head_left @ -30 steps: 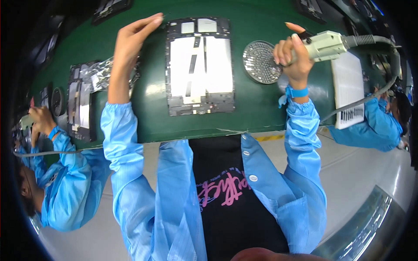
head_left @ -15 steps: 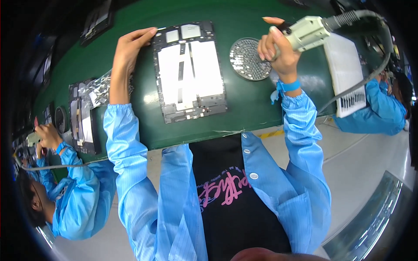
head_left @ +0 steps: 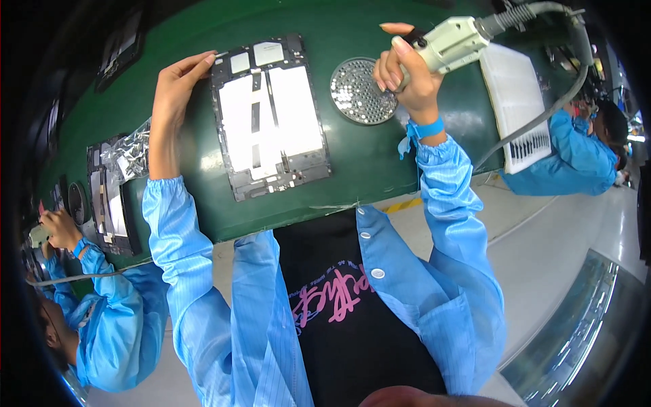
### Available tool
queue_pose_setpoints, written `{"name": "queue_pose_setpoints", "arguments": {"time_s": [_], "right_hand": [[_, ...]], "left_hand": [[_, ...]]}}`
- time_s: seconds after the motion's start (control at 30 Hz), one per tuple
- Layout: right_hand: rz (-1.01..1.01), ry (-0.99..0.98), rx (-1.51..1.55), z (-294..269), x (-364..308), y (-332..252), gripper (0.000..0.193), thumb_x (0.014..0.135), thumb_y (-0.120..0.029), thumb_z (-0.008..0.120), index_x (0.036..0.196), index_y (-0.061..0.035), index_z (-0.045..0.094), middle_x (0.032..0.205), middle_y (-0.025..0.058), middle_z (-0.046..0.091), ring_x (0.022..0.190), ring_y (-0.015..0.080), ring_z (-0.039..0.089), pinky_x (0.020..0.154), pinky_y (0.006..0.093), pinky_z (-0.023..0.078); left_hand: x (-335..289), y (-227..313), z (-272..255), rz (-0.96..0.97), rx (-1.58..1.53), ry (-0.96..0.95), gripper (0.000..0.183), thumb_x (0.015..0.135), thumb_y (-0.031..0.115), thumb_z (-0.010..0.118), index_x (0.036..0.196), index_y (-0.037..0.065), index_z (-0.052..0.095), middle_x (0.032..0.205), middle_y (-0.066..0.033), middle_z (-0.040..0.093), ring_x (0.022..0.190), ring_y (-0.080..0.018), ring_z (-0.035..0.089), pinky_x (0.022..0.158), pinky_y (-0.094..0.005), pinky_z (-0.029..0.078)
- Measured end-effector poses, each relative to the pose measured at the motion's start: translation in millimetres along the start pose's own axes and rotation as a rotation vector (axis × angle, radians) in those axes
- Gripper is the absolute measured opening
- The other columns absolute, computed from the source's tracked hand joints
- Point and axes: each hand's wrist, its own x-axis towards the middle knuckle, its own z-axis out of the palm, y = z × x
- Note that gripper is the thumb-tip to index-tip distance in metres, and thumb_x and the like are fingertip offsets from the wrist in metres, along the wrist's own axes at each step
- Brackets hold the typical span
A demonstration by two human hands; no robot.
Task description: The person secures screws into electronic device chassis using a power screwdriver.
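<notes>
An opened tablet chassis (head_left: 271, 119) with white panels lies flat on the green belt (head_left: 359, 169). My left hand (head_left: 178, 85) rests at its upper left corner, fingertips touching the frame edge. My right hand (head_left: 405, 71) grips a pale grey electric screwdriver (head_left: 456, 42) with a thick cable (head_left: 542, 115) looping off to the right. The tool is held above a round perforated metal dish (head_left: 361, 91) that sits just right of the tablet.
A white ribbed tray (head_left: 519, 102) lies right of the dish. Another opened device (head_left: 108, 203) and a crinkled clear bag (head_left: 132, 152) lie on the belt to the left. People in blue coats work at both sides (head_left: 88, 298) (head_left: 583, 149).
My view has shifted, so the tablet and dish sit lower and more central. My right hand with the screwdriver has moved left, nearer the dish. My left hand stays on the tablet's corner.
</notes>
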Motion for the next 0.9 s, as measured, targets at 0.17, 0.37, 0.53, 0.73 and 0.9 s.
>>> {"name": "queue_pose_setpoints", "arguments": {"time_s": [0.17, 0.37, 0.53, 0.73, 0.9], "right_hand": [[0.022, 0.049, 0.076, -2, 0, 2, 0.027, 0.092, -0.006, 0.056, 0.114, 0.0089, 0.054, 0.052, 0.0023, 0.04, 0.041, 0.0126, 0.04, 0.041, 0.0307, 0.039], [0.028, 0.01, 0.013, 6, 7, 4, 0.025, 0.096, -0.009, 0.049, 0.114, 0.007, 0.051, 0.051, 0.0004, 0.035, 0.041, 0.0112, 0.037, 0.042, 0.0297, 0.038], [0.083, 0.014, -0.081, 48, 28, 8, 0.019, 0.096, -0.01, 0.05, 0.105, 0.0062, 0.054, 0.051, 0.0008, 0.036, 0.039, 0.0111, 0.035, 0.041, 0.0297, 0.037], [0.184, -0.038, -0.086, 127, 68, 28, 0.022, 0.094, -0.018, 0.053, 0.1, 0.0029, 0.055, 0.049, -0.0001, 0.032, 0.038, 0.0114, 0.033, 0.041, 0.0304, 0.034], [0.205, -0.184, 0.062, 176, 94, 57, 0.02, 0.093, -0.014, 0.058, 0.094, 0.0053, 0.057, 0.05, 0.0022, 0.038, 0.039, 0.0135, 0.039, 0.04, 0.0318, 0.039]], "left_hand": [[-27, -1, 3, -0.025, -0.044, -0.046, 0.03, 0.088, 0.015, 0.071, 0.112, -0.003, 0.069, 0.1, -0.0093, 0.071, 0.088, -0.0123, 0.064, 0.083, -0.0233, 0.05], [-43, -5, 3, 0.045, -0.054, -0.021, 0.031, 0.091, 0.018, 0.069, 0.112, -0.004, 0.069, 0.1, -0.0092, 0.071, 0.09, -0.0122, 0.064, 0.083, -0.0239, 0.05], [-38, -15, -2, 0.128, -0.02, -0.045, 0.029, 0.095, 0.018, 0.061, 0.113, -0.004, 0.068, 0.097, -0.0103, 0.072, 0.085, -0.0139, 0.065, 0.078, -0.0256, 0.052], [-36, -15, -5, 0.14, -0.045, 0.021, 0.026, 0.088, 0.017, 0.066, 0.104, -0.003, 0.072, 0.09, -0.0135, 0.074, 0.079, -0.0163, 0.069, 0.076, -0.0278, 0.054], [-28, -28, -4, 0.109, -0.216, -0.02, 0.024, 0.084, 0.015, 0.069, 0.101, -0.001, 0.073, 0.088, -0.0126, 0.074, 0.078, -0.0158, 0.069, 0.076, -0.0281, 0.054]]}}
